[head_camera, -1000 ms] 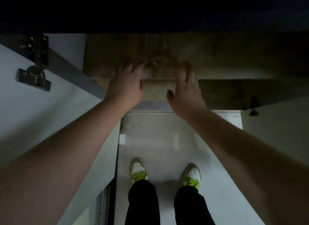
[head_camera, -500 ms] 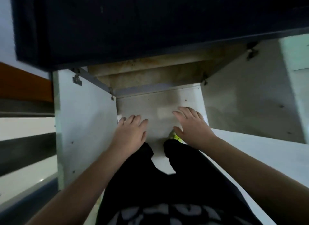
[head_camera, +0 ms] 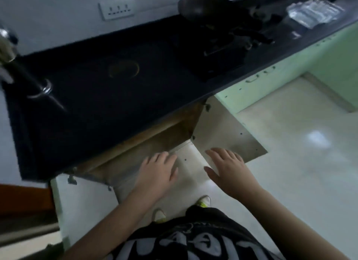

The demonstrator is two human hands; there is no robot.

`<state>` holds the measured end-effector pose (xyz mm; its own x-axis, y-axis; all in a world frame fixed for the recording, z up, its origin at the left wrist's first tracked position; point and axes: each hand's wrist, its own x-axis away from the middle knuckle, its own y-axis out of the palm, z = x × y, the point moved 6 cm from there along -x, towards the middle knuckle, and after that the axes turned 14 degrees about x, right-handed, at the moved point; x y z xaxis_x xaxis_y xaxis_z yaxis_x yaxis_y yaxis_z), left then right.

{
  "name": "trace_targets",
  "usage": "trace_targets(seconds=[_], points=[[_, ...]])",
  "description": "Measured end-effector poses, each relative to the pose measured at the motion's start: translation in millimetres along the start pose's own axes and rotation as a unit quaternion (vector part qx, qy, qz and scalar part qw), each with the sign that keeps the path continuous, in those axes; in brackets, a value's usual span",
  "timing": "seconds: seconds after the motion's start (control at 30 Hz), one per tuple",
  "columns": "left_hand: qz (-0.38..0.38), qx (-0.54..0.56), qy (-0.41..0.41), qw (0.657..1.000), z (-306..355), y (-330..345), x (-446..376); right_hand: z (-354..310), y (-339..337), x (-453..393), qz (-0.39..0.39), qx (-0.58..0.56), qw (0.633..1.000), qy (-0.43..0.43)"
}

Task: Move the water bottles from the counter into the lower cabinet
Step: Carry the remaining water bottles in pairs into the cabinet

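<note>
A shrink-wrapped pack of clear water bottles (head_camera: 314, 13) lies at the far right of the dark counter (head_camera: 108, 97). Below the counter the lower cabinet (head_camera: 160, 139) stands open, both doors swung out; its inside is dim and I see no bottle in it from here. My left hand (head_camera: 157, 172) and my right hand (head_camera: 230, 168) hover in front of the cabinet opening, palms down, fingers spread, holding nothing. Both hands are far from the bottle pack.
A dark pan (head_camera: 201, 6) and a gas stove (head_camera: 234, 45) sit on the counter between me and the bottles. The left door (head_camera: 85, 203) and right door (head_camera: 228, 136) flank my legs. A wall socket (head_camera: 116, 9) is behind; pale green cabinets (head_camera: 286, 66) run right.
I have straightened up: the view rose from inside the cabinet to the countertop. Both hands drew back out of the cabinet, empty, and the bottle seen inside earlier is out of sight.
</note>
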<state>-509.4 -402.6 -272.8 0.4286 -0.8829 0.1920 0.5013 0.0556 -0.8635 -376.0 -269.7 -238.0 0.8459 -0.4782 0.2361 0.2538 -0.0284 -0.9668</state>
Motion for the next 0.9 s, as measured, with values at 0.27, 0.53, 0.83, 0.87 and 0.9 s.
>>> trace_targets(seconds=[0.27,0.53,0.83,0.87,0.9], points=[[0.0,-0.028,0.154,0.988,110.7,-28.6,-56.9,123.1,-14.8,53.7,0.065,-0.055,0.981,0.176],[-0.032,-0.022,0.235,0.971,262.3,11.0,-146.3,298.8,20.9,149.0,0.053,-0.099,0.934,0.338],[-0.047,0.002,0.361,0.932,462.7,75.3,-189.4,404.8,38.6,211.7,0.19,-0.041,0.901,0.388],[-0.05,0.001,0.371,0.927,476.3,83.3,-191.1,413.0,41.7,215.2,0.188,-0.043,0.899,0.392],[-0.058,-0.003,0.376,0.925,487.7,92.3,-193.8,421.4,45.7,218.4,0.188,-0.046,0.898,0.396]])
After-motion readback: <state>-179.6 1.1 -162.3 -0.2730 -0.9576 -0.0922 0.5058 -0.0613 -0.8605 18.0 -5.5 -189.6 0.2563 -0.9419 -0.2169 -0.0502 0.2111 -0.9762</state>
